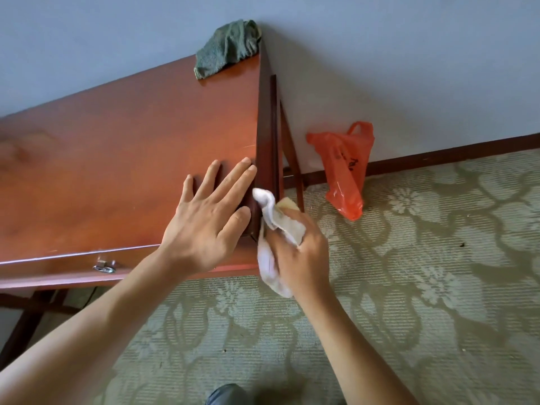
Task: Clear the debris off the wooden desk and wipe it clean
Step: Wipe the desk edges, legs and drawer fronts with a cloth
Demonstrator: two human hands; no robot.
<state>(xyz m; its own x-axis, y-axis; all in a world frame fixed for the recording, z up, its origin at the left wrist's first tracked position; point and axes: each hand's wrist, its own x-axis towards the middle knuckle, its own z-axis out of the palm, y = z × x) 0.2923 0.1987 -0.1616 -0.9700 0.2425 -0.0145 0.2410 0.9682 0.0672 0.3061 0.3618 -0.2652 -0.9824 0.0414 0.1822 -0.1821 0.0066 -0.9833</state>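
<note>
Head view: the left hand lies flat on the tabletop at its near right corner, fingers straight and spread, its grip apart and holding nothing; it seems to brace the person. Just beside it, the right hand has its grip clamped on a white cloth, bunched in the curled fingers, with one end poking up against the right edge of the tabletop and the rest hanging below the hand. A pale yellowish piece shows above the fingers; whether it is part of the cloth or something else cannot be told. The cloth meets the side of the tabletop, not its top.

At the far right corner, against the wall, a green rag sits crumpled on the tabletop. An orange bag leans on the wall, on the carpet, well apart from the hands. A metal handle shows on the near front.

No debris is plain on the wood, so the job looks to be in its wiping stage. The risks: the loose tail of cloth could slip from the fingers to the carpet, and the rag left on the corner would hide an unwiped patch.
</note>
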